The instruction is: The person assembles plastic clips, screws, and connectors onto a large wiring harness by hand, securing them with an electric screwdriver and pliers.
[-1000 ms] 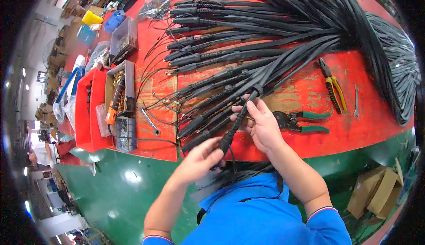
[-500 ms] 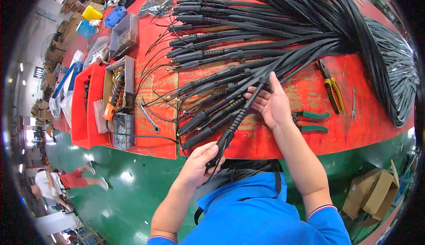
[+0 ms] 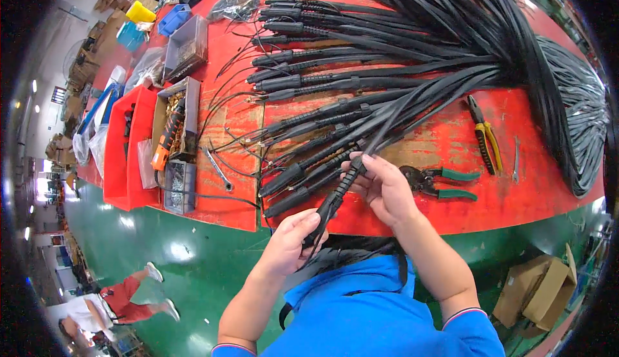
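Observation:
My left hand (image 3: 294,241) is closed around the lower end of a black cable's handle (image 3: 334,201), just off the table's front edge. The handle slants up and right, with a ribbed sleeve at its upper end. There my right hand (image 3: 387,192) pinches the cable between thumb and fingers, close to where the sleeve meets the flat black cable. Beyond my hands, several matching black cable handles (image 3: 284,180) lie in a fan, thin wires sticking out of their left ends. Their long black cables (image 3: 445,28) gather toward the upper right.
Green-handled cutters (image 3: 454,175), yellow-handled pliers (image 3: 487,139) and a small wrench (image 3: 516,159) lie right. To the left are a red bin (image 3: 116,164), an orange-and-black power tool (image 3: 169,135) on a parts tray, and another wrench (image 3: 218,169). A person (image 3: 119,302) walks at lower left.
My right hand has slid down the cable toward my left hand and now pinches it beside the ribbed sleeve. My left hand keeps its hold. The walking person has shifted.

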`<move>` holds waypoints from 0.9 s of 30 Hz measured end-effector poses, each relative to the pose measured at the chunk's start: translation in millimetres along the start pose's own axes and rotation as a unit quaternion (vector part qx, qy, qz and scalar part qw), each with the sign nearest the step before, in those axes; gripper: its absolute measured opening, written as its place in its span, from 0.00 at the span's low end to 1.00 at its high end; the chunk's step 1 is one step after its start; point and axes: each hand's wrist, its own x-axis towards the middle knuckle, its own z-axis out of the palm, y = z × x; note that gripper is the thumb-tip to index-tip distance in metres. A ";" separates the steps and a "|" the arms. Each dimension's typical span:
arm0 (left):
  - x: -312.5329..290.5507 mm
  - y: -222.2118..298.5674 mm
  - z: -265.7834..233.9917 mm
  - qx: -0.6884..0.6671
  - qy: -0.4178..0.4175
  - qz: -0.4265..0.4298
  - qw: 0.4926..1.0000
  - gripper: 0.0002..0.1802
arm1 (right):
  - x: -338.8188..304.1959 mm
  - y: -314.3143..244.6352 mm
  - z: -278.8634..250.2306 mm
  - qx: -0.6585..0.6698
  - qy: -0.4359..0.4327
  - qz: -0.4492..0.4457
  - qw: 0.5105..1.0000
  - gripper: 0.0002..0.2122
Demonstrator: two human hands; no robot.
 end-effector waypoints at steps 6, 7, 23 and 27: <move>-0.6 -9.6 6.0 0.030 0.017 -0.008 0.999 0.16 | -8.7 2.4 -3.2 -0.078 0.033 0.002 0.996 0.14; -2.1 -6.1 11.6 0.022 0.027 -0.012 0.999 0.15 | -8.4 1.2 -5.0 -0.113 0.027 0.006 0.993 0.14; 0.3 -15.7 12.7 0.019 0.058 0.008 0.998 0.14 | -25.0 32.5 3.7 -0.024 -0.048 0.089 0.995 0.16; 0.5 -14.7 13.3 0.049 0.053 0.018 0.997 0.15 | -23.7 30.7 2.0 -0.039 -0.051 0.095 0.993 0.15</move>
